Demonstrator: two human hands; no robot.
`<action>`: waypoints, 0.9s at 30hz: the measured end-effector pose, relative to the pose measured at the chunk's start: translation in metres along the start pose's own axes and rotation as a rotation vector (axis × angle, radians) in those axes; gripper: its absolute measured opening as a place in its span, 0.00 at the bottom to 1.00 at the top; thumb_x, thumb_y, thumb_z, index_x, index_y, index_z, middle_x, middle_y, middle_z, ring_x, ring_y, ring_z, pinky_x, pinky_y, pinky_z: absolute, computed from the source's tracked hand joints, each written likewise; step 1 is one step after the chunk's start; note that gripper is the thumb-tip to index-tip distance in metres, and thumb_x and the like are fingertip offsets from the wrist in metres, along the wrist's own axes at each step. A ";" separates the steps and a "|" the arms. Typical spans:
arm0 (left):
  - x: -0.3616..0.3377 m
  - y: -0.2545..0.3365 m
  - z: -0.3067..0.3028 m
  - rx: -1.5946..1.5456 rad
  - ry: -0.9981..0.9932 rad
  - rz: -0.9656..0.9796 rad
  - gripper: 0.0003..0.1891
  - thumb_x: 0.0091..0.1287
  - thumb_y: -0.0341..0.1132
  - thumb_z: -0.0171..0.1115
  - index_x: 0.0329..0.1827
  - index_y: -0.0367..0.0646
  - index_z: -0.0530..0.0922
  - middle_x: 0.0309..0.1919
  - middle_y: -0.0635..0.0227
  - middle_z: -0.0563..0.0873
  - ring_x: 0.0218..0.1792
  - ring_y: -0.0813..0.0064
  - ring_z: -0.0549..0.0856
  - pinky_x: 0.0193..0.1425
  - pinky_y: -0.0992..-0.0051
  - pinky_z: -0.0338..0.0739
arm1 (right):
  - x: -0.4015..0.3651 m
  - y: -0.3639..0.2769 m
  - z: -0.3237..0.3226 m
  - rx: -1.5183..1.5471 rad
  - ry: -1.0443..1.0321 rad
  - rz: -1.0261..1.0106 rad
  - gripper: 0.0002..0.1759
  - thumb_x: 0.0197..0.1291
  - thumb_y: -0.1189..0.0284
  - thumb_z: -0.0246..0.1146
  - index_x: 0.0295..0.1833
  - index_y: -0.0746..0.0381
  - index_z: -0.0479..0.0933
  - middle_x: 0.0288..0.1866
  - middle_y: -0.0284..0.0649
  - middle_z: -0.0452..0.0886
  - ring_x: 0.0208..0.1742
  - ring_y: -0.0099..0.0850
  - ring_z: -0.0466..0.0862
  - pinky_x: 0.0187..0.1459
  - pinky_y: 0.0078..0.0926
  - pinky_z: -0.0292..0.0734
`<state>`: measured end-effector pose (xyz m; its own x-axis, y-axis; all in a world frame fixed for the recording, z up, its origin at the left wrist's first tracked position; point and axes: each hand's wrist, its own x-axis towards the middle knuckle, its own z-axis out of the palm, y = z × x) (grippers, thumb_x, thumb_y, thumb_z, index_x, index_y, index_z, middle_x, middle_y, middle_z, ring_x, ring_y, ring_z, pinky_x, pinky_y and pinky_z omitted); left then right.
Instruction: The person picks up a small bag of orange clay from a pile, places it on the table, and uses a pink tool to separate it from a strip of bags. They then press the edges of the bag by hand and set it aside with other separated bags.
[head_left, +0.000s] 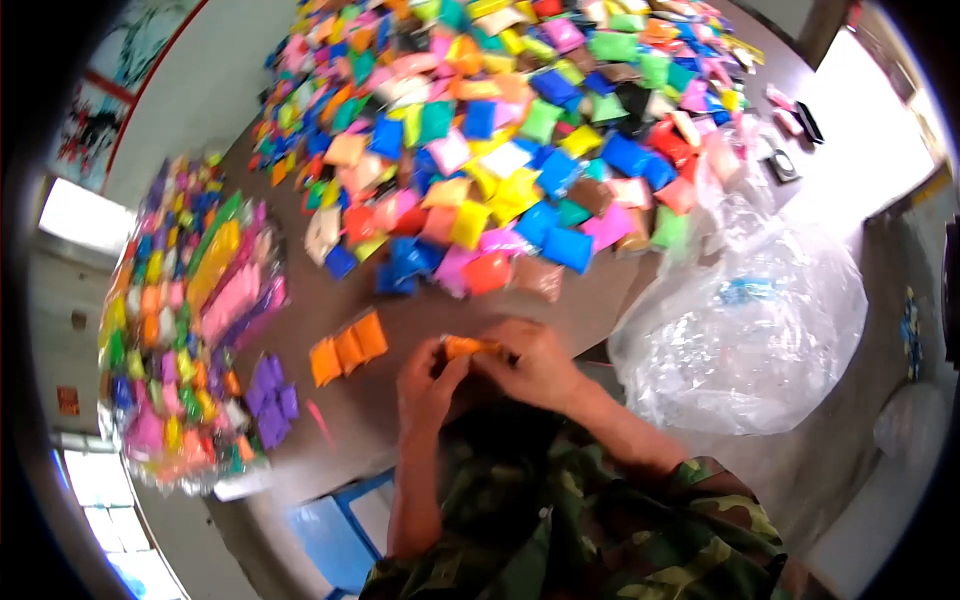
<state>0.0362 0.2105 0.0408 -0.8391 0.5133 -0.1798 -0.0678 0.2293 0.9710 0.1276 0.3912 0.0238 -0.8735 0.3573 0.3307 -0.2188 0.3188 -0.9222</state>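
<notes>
Near the front edge of the brown table, my left hand point(428, 380) and my right hand point(530, 362) are close together. Between them is a small orange packet point(468, 346), pinched at both ends by my fingers. Left of my hands lies a short row of orange packets point(349, 347), side by side on the table. Farther left is a small group of purple packets point(271, 402). Beyond my hands spreads a large heap of colourful packets point(500, 170). My fingers partly cover the orange packet, and its contents cannot be made out.
A clear plastic bag point(740, 330) hangs over the table's right side. Filled bags of colourful packets point(185, 330) stand at the left edge. A thin pink strip point(320, 422) lies near the purple packets. Small dark items point(783, 165) sit at the far right.
</notes>
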 end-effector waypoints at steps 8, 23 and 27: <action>-0.001 0.001 -0.011 0.003 0.024 0.005 0.14 0.71 0.28 0.73 0.56 0.36 0.82 0.46 0.69 0.87 0.47 0.80 0.85 0.56 0.75 0.82 | 0.004 -0.003 -0.012 0.004 -0.100 0.001 0.12 0.67 0.68 0.71 0.48 0.65 0.85 0.41 0.51 0.85 0.45 0.55 0.87 0.47 0.51 0.83; 0.001 0.015 -0.008 0.096 -0.059 -0.040 0.14 0.70 0.29 0.73 0.54 0.34 0.84 0.42 0.71 0.86 0.44 0.82 0.84 0.51 0.78 0.79 | 0.004 0.004 -0.006 0.014 -0.102 -0.005 0.10 0.68 0.71 0.70 0.49 0.65 0.86 0.41 0.51 0.85 0.45 0.53 0.87 0.47 0.48 0.83; -0.004 0.025 0.002 0.047 -0.051 0.011 0.13 0.71 0.30 0.73 0.54 0.34 0.84 0.41 0.73 0.86 0.42 0.84 0.82 0.48 0.79 0.78 | 0.001 0.006 0.000 0.027 -0.014 -0.026 0.10 0.68 0.70 0.71 0.49 0.64 0.87 0.41 0.48 0.87 0.45 0.51 0.89 0.48 0.46 0.84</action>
<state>0.0390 0.2157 0.0656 -0.8109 0.5574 -0.1779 -0.0321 0.2612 0.9648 0.1255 0.3930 0.0189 -0.8735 0.3368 0.3516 -0.2526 0.3038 -0.9186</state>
